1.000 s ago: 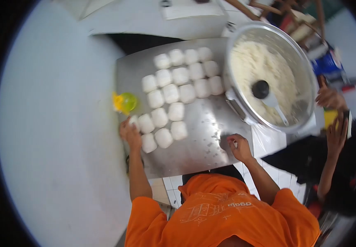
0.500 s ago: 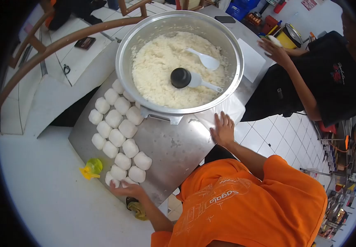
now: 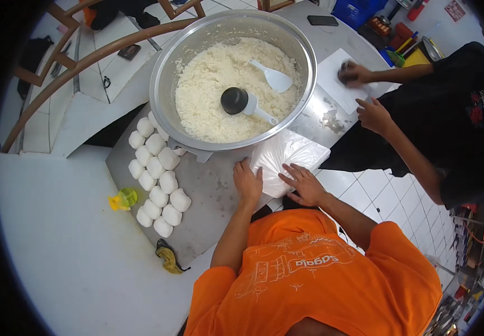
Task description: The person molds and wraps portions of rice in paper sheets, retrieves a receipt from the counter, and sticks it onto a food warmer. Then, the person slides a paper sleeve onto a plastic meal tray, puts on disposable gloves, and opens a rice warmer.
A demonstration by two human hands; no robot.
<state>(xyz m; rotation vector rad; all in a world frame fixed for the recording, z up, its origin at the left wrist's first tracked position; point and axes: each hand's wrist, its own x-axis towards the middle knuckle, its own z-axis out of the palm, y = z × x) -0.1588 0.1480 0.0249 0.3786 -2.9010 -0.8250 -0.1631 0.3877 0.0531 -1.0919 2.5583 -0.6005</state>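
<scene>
A stack of thin clear plastic sheets or bags (image 3: 292,148) lies at the table's near edge, beside the large pot. On its top surface rests my right hand (image 3: 305,186), palm down with fingers spread. My left hand (image 3: 247,180) is at the left edge of the plastic, fingers stretched out and thumb apart, holding nothing that I can see. Left of my hands, white rounded bundles (image 3: 155,166) sit in rows on the metal table. Cooked rice (image 3: 208,73) fills much of the metal pot (image 3: 153,84). A white rice paddle (image 3: 278,81) and a black-cupped scoop with a pale handle (image 3: 234,101) lie on the rice.
At the right, a co-worker in black holds a dark round thing (image 3: 344,74) over a white sheet (image 3: 331,59). A phone (image 3: 322,21) lies on the metal table (image 3: 214,199). A yellow-green spray bottle (image 3: 125,198) and an olive pouch (image 3: 167,257) are at the left.
My left hand has moved from the white bundles rightward to the plastic. My right hand now lies on the plastic. The co-worker's hand has come down over the white sheet.
</scene>
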